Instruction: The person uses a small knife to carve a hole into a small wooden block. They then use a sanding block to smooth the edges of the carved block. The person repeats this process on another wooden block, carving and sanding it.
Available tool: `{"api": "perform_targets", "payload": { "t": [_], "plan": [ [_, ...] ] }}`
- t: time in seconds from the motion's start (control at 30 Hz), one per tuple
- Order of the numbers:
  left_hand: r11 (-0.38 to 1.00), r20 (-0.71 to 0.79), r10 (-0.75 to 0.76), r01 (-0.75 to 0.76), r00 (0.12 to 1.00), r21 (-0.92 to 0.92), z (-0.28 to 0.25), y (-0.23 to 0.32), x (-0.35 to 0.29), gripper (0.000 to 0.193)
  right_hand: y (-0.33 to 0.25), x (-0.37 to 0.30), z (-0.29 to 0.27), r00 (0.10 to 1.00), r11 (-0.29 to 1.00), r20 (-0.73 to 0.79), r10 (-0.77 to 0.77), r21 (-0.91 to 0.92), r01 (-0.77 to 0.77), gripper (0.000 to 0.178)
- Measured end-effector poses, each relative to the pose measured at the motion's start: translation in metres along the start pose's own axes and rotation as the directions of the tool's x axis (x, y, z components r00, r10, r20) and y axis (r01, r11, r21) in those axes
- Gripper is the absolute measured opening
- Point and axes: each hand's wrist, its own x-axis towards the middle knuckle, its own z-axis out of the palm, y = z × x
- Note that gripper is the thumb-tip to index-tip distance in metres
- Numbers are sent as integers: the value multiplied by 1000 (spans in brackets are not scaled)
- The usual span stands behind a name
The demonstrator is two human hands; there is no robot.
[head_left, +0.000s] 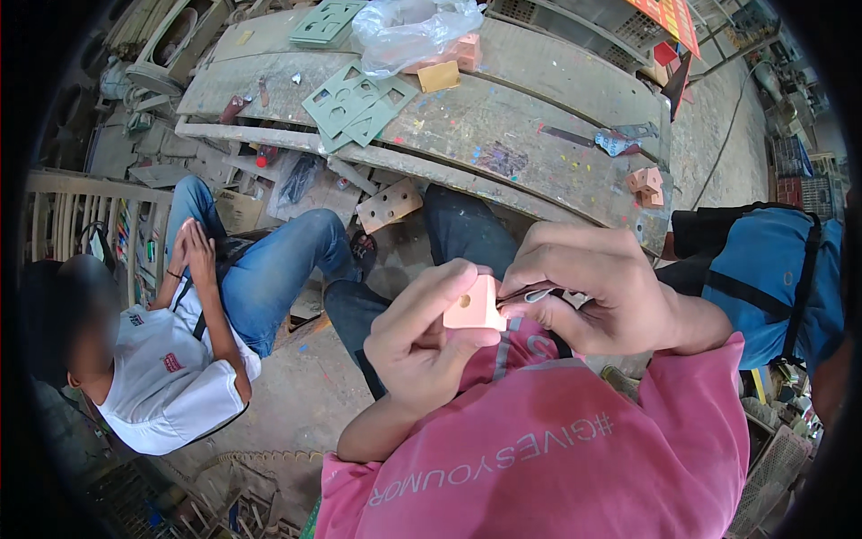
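Left hand is angled up, thumb and fingers clamped round one pinkish block, just above the pink shirt. Right hand curls in knuckles-up, pinching what looks like one thin brown piece right by the block's side. Past that, two or three similar blocks (hard to count) on the table, then one plastic bag farther back.
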Motion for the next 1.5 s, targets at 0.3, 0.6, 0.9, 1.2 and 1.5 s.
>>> {"api": "perform_targets", "payload": {
  "t": [0.3,0.6,0.9,1.2,1.5],
  "plan": [
    [960,163,-277,279,947,8,-11,21,6,31,18,-5,10,912,912,58,-407,-35,409,13],
    [577,369,-654,751,661,-322,-21,15,22,28,18,13,9,691,638,233,-684,-268,722,15],
    [855,130,-164,207,978,-475,-10,-26,-6,44,-15,8,-13,769,588,302,563,508,-630,10],
    [768,280,-134,278,951,-577,-8,-22,0,33,2,-22,15,861,660,-107,498,691,-295,14],
    [597,374,-184,406,909,-692,2,-12,3,28,-4,-30,12,905,743,-143,402,628,-231,7]
  ]
}}
